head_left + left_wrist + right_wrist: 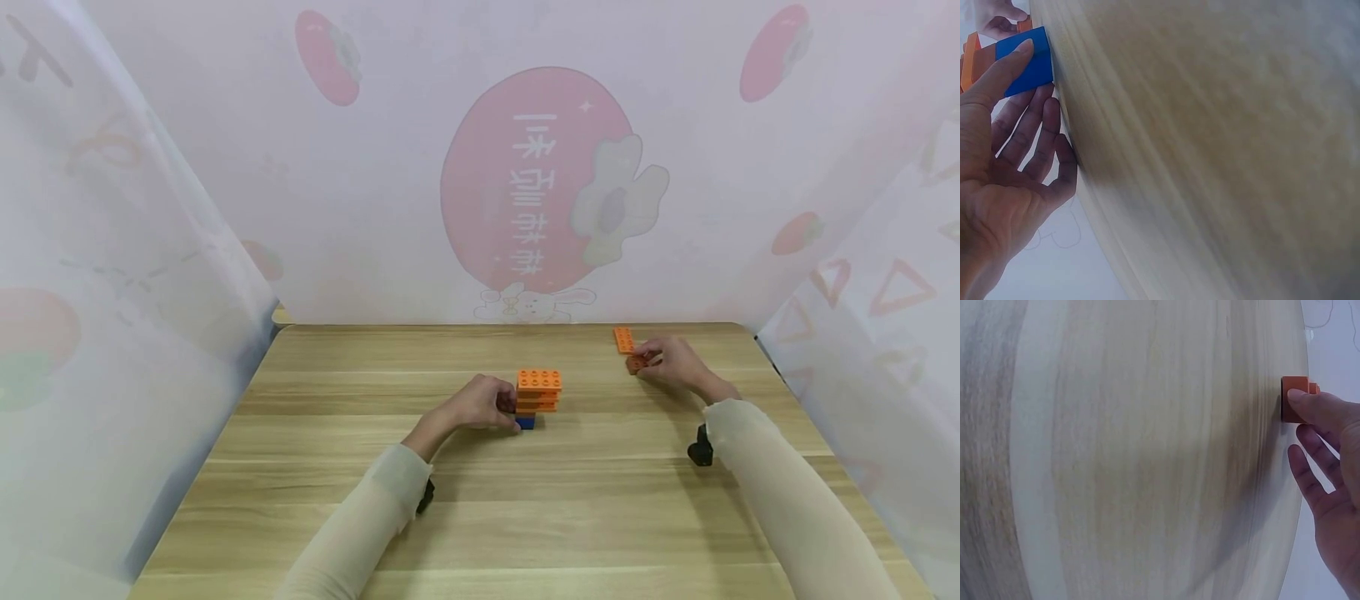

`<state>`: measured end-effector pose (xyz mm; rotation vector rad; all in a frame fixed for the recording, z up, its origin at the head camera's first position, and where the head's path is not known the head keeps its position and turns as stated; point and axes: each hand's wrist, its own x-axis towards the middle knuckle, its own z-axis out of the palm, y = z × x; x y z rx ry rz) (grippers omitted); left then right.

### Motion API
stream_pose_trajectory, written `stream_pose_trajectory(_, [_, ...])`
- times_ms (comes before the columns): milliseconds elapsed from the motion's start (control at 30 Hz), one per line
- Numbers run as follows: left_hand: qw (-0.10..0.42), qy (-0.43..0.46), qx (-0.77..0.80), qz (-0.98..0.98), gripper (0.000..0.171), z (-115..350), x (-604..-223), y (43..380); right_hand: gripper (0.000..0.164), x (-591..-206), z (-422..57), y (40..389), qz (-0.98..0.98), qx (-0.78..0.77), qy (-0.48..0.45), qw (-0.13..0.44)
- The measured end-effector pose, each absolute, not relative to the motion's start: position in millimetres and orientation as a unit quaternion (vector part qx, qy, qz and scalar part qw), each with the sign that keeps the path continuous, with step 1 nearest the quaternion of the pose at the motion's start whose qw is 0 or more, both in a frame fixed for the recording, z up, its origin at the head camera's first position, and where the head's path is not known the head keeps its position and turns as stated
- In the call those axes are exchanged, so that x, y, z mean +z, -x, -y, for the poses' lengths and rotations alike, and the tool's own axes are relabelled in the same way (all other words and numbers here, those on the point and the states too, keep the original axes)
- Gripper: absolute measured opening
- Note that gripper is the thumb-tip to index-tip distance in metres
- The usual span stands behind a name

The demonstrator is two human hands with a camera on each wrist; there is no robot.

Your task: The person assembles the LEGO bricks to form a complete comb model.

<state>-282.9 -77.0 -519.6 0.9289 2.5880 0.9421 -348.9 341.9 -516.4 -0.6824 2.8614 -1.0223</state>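
A stack of toy building bricks stands on the table, with a blue brick (526, 422) at its base, brown and orange pieces above, and a studded orange plate (538, 380) on top that juts to the right. My left hand (477, 403) grips the stack low from its left side. In the left wrist view the thumb lies across the blue brick (1036, 67), fingers on the far side. Farther right, my right hand (677, 365) pinches a small brown brick (634, 364). The right wrist view has the thumb on this brick (1292, 384), at the table surface.
A loose orange studded plate (623, 339) lies just beyond the brown brick, near the back edge of the wooden table (337, 483). Pale printed curtains (375, 208) hang behind and on both sides. A small black device is worn at each wrist.
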Motion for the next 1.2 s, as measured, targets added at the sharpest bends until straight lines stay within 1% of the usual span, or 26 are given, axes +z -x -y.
stream_pose_trajectory(133, [0.118, -0.318, 0.324, -0.883, 0.027, 77, -520, 283, 0.035, -514, -339, 347, -0.92, -0.33, 0.207, 0.029])
stream_pose_trajectory(567, [0.117, -0.322, 0.328, -0.881, 0.027, 77, -521, 283, 0.034, -499, -327, 339, -0.918, -0.324, 0.225, 0.028])
stream_pose_trajectory(833, [0.109, -0.329, 0.322, -0.881, 0.027, 77, -521, 284, 0.035, -489, -318, 337, -0.912, -0.327, 0.245, 0.013])
stream_pose_trajectory(967, [0.113, -0.325, 0.325, -0.881, 0.027, 77, -519, 283, 0.036, -484, -314, 336, -0.91, -0.326, 0.256, -0.003])
stream_pose_trajectory(1200, [0.113, -0.327, 0.325, -0.88, 0.027, 77, -519, 282, 0.032, -476, -304, 331, -0.9, -0.338, 0.274, -0.029])
